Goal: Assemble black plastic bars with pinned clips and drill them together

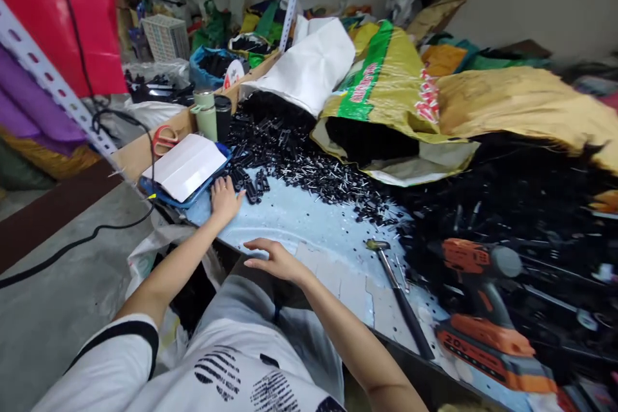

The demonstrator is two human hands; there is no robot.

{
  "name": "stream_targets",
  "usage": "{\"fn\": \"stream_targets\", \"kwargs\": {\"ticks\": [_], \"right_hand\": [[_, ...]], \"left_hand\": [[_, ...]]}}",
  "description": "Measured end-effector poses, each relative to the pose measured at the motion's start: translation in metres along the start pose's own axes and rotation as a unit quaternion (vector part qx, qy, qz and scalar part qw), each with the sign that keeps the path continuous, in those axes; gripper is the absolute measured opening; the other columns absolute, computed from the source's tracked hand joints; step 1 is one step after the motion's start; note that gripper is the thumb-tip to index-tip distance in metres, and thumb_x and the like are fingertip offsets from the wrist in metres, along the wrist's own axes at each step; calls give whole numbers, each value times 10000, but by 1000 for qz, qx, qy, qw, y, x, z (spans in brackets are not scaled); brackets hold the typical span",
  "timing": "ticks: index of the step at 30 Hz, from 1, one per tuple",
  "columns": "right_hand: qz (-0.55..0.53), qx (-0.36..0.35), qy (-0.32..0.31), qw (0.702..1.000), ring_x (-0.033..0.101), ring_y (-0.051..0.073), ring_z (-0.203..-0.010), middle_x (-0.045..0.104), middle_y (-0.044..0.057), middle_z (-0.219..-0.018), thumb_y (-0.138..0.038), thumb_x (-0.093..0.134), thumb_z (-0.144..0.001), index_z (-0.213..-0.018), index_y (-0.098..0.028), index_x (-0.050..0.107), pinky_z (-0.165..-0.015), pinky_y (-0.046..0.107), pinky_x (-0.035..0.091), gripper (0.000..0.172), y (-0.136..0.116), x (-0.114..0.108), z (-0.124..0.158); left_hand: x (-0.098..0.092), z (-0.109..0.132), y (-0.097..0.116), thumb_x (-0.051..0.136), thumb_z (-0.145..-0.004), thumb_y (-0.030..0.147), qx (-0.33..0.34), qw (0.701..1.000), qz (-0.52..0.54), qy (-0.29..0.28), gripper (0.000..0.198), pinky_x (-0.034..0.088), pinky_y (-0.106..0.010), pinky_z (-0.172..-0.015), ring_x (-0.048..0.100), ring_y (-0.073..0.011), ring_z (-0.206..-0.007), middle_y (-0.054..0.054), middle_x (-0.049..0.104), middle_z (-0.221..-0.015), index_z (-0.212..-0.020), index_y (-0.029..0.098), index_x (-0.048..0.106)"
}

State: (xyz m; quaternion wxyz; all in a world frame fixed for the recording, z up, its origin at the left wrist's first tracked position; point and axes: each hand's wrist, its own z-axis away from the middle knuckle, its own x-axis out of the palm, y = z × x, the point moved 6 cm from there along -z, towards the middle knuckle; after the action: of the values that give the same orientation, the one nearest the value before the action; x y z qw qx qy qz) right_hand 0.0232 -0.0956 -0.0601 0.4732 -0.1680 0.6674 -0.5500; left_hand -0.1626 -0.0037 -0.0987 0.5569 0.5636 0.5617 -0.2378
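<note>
My left hand (226, 199) is at the left end of the table, fingers stretched out beside some black plastic clips (248, 185). Right by it is a blue tray (179, 201) with a white sheet or booklet (186, 166) on top. No object shows in the left hand, though its palm side is hidden. My right hand (277, 261) hovers over my lap by the table's front edge, thumb and fingers apart, holding nothing. Beyond both hands spreads a heap of small black parts with metal pins (333, 177) on the light blue tabletop (280, 206).
To the right lie a hammer (400, 302) and an orange cordless drill (492, 322). Behind the heap, a white sack (313, 67) and a yellow-green sack (386, 90) gape open. Red-handled scissors (165, 140), a green bottle (205, 116) and a hanging black cable (120, 225) are on the left.
</note>
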Motion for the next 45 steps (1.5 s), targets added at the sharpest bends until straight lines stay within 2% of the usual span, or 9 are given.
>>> {"fn": "stream_targets", "kwargs": {"ticks": [4, 11, 17, 21, 25, 30, 35, 41, 45], "right_hand": [[-2, 31, 51, 998, 618, 219, -1012, 653, 97, -1120, -485, 615, -800, -1139, -190, 631, -760, 312, 521, 451, 23, -44, 22], [86, 51, 221, 970, 630, 186, -915, 666, 96, -1068, -412, 588, -834, -1066, -154, 653, -809, 312, 501, 353, 87, -168, -9], [337, 198, 476, 788, 463, 256, -1162, 533, 170, -1249, -298, 458, -903, -1263, -100, 508, -987, 382, 360, 414, 146, -344, -33], [316, 404, 478, 713, 518, 294, -1052, 583, 228, -1100, -219, 438, -881, -1240, -45, 516, -860, 393, 408, 406, 198, -414, -7], [343, 382, 444, 734, 464, 287, -1144, 567, 191, -1162, -187, 430, -873, -1221, -115, 559, -927, 389, 358, 378, 212, -424, 10], [341, 395, 380, 764, 442, 289, -1184, 508, 193, -1279, -277, 414, -899, -1357, -158, 425, -952, 409, 336, 474, 213, -414, 22], [284, 401, 400, 774, 549, 273, -1062, 625, 177, -1091, -304, 555, -826, -1106, -136, 609, -931, 436, 356, 331, 209, -419, 17], [193, 349, 467, 789, 598, 256, -983, 653, 160, -940, -439, 536, -834, -851, -111, 609, -858, 369, 443, 337, 191, -416, 36], [25, 255, 479, 839, 646, 155, -801, 662, 75, -876, -520, 322, -910, -1045, -163, 533, -721, 285, 521, 436, 169, -365, 75]], "left_hand": [[31, -35, 16, 364, -848, 618, -89, 993, -74, 7, 844, 194, -568, -1055, 285, -447, -1308, -358, 345, -1368, -1353, -58, 340], [78, -28, 100, 366, -803, 689, -5, 997, -47, -66, 935, 152, -568, -1073, 201, -446, -1350, -344, 274, -1419, -1391, -35, 297], [93, -30, 133, 370, -813, 670, 9, 998, -42, -52, 885, 139, -576, -1075, 194, -454, -1350, -336, 242, -1436, -1393, 3, 321], [92, -31, 125, 374, -817, 662, 22, 996, -49, -77, 886, 177, -593, -1058, 210, -445, -1347, -325, 265, -1431, -1411, 11, 280], [78, -51, 132, 392, -871, 524, 54, 995, -46, -65, 673, 193, -619, -1042, 250, -406, -1337, -256, 278, -1456, -1385, 91, 353], [80, -106, 177, 353, -876, 124, 194, 977, -1, -86, 437, 293, -389, -1061, 344, -238, -1296, -152, 441, -1366, -1303, 127, 445], [89, -135, 194, 488, -808, 119, 188, 977, -13, -100, 314, 409, -386, -923, 486, -288, -1124, -203, 543, -1147, -1114, 70, 542], [73, -112, 180, 467, -871, 210, 198, 973, 21, -115, 179, 432, -309, -819, 569, -218, -938, -122, 592, -986, -1025, 134, 517], [49, -61, 180, 461, -892, 360, 216, 956, 169, -100, 177, 429, -279, -731, 559, -170, -773, -31, 583, -817, -904, 187, 500]]}}
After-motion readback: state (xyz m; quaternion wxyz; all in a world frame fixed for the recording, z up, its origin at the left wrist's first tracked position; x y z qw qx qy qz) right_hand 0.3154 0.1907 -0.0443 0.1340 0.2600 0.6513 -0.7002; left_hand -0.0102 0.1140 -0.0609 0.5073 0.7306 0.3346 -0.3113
